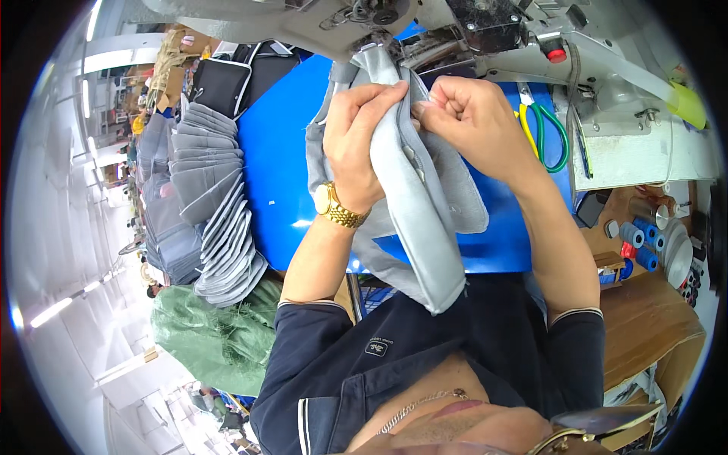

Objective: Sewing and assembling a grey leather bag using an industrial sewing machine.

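While pinched by both hands, soft grey fabric.

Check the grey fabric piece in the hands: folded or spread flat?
Folded. The grey fabric piece is doubled lengthwise, pinched by left hand and right hand, hanging off the blue table.

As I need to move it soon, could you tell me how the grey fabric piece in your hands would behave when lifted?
Probably floppy: the grey fabric piece droops off the blue table. Likely light, since both hands' fingers merely pinch it.
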Demonstrator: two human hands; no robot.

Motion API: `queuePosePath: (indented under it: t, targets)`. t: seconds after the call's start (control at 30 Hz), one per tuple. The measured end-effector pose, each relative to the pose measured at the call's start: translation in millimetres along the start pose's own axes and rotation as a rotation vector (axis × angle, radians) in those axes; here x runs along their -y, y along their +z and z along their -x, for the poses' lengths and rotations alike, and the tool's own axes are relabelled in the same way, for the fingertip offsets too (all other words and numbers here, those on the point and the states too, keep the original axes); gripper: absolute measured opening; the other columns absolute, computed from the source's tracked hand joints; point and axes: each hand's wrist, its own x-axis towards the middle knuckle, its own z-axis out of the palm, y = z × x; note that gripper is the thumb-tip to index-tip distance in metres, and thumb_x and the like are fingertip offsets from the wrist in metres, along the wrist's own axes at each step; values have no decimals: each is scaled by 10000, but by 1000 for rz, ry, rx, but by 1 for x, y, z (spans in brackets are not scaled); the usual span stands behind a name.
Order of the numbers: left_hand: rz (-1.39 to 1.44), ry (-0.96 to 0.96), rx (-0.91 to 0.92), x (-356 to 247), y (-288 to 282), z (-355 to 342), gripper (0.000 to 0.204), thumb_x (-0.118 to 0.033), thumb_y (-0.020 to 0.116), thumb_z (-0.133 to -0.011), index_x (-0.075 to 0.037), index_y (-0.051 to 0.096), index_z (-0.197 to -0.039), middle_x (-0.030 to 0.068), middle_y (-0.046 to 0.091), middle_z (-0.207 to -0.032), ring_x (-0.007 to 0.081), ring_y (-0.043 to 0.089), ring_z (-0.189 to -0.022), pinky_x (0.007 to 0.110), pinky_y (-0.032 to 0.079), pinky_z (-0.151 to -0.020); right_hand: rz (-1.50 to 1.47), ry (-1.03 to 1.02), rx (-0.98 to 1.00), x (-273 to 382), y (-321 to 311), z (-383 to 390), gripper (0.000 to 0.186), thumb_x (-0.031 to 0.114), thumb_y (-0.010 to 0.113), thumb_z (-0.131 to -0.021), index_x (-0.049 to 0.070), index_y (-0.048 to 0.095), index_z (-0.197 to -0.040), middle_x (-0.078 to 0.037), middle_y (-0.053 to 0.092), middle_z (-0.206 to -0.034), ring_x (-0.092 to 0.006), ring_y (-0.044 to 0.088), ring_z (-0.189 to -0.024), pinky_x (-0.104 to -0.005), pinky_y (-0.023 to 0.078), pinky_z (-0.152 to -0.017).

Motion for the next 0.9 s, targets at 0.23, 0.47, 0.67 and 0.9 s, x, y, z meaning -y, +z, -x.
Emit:
queuePosePath:
  t: [0.23, 0.47, 0.67, 0.9]
  targets:
    - [17, 12, 71, 3, -5, -1, 475, -161, 777, -686, -103, 703, -1152, 136, 625, -1120, 280, 610, -975, 354, 514, -795, -43, -80, 13, 0, -1, 3, 289, 164, 675, -814, -5, 503, -656, -82, 477, -518, -138, 425, -468, -324, 337, -466]
    - [-101, 189, 138, -23, -21, 22, 490, -187, 799, -648, -153, 715, -1130, 105, 624, -1153, 327, 574, -1083, 393, 484, -914, 23, 101, 182, 4, -15, 46, 282, 171, 744, -685, 6, 526, -615, -112, 520, -525, -179, 490, -471, -344, 357, -459]
    - [-63, 175, 200, -30, -35, 38, 449, -187, 791, -596, -113, 710, -1031, 76, 618, -1064, 295, 572, -972, 383, 485, -808, 12, 142, 259, 12, -10, 72, 335, 214, 779, -678, -2, 537, -593, -129, 504, -509, -208, 480, -450, -341, 348, -450]
    - [-86, 137, 130, -40, -58, 36, 471, -88, 816, -566, -58, 713, -1024, 86, 634, -984, 268, 606, -878, 347, 493, -741, -3, 128, 243, 14, -8, 82, 358, 223, 734, -818, -22, 556, -627, -107, 502, -522, -155, 439, -461, -315, 327, -449]
